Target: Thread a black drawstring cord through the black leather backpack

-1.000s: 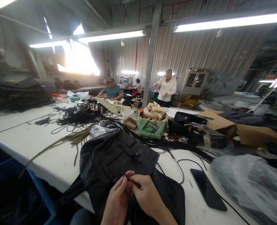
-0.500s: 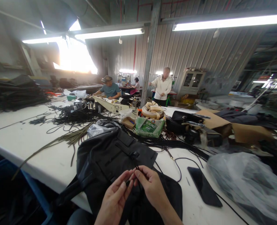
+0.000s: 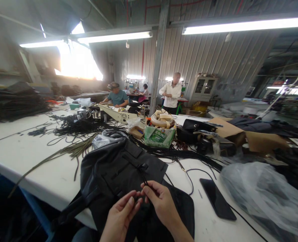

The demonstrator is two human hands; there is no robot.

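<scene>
Fluorescent tubes (image 3: 244, 24) along the ceiling light the workshop evenly, their strips burning white against the corrugated wall. A window (image 3: 77, 62) at upper left is blown out, its glare washing over the frame around it and hazing that corner. The white counter (image 3: 30, 151) reflects the overhead light and reads bright, while the black bag (image 3: 118, 171) swallows detail and the lower left corner falls into deep shadow. Shadows under the clutter are soft and short. The wide lens bends the roof beams and counter edge toward the margins. The plastic sheeting (image 3: 262, 195) at right looks smeared, and distant figures are soft.
</scene>
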